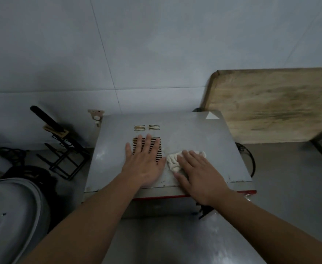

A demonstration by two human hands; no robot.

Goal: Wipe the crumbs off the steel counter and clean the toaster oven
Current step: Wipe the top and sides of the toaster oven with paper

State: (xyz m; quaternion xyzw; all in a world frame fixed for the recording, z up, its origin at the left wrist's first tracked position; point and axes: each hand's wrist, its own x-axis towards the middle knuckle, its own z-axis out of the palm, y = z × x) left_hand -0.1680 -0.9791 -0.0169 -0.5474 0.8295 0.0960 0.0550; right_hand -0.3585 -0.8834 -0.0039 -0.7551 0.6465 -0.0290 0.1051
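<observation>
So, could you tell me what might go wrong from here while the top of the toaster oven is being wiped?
1. The left hand lies flat over the vent slots of the toaster oven; if the oven is warm, that may be uncomfortable.
2. The right hand presses the white cloth right beside those slots, so crumbs could be pushed into them.
3. A wipe toward the front edge would likely drop crumbs onto the steel counter.

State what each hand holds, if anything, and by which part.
Neither hand grips anything. The right hand presses flat on the white cloth, covering its near part; the left hand rests flat on the toaster oven.
</observation>
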